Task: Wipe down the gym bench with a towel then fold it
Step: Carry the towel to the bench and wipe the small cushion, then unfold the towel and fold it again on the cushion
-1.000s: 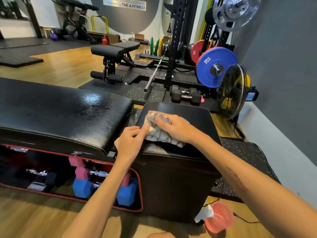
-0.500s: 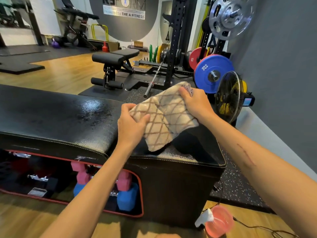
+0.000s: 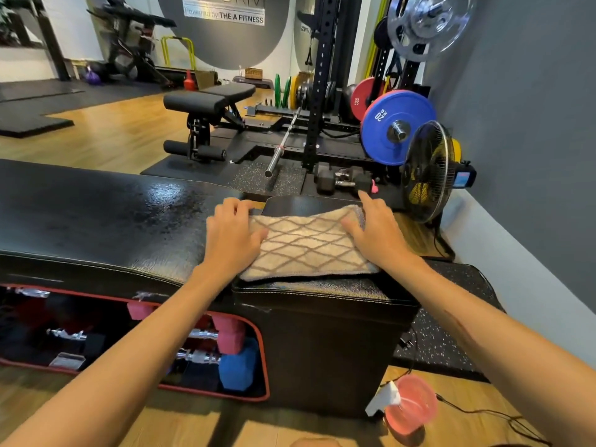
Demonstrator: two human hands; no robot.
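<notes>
Head view: towel point(image 3: 306, 245) is spread lengthwise between left hand point(image 3: 230, 240) and right hand point(image 3: 379, 235), each end pinned under loosely spread fingers, equally near.

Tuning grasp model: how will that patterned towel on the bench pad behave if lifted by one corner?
Likely floppy: the towel lies flat, following the pad, so it would probably drape. Probably light, being thin cloth. The looped pile may grip the textured vinyl rather than slide, though the left hand and right hand are pressing it.
</notes>
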